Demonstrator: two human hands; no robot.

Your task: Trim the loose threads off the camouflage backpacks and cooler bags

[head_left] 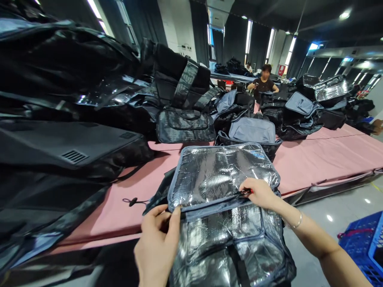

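Note:
In front of me lies an open insulated bag [227, 247] with a shiny silver foil lining. Its foil-faced lid [218, 171], bound with grey-blue trim, is folded back away from me. At the lid's near left corner, my left hand [158, 239] pinches the trimmed edge between thumb and fingers. My right hand [259, 193] is closed around a small dark tool with a bit of red, which looks like thread snips [245, 192]; most of it is hidden in the fingers. Its tip is at the lid's near edge, right of the middle.
Dark bags [66, 155] are piled along the left. Behind the lid stand a camouflage bag [185, 125] and a grey-lined open bag [253, 129]. Pink cloth [338, 151] covers the table. A blue crate [363, 243] is on the floor at right. Another person [265, 83] works across the table.

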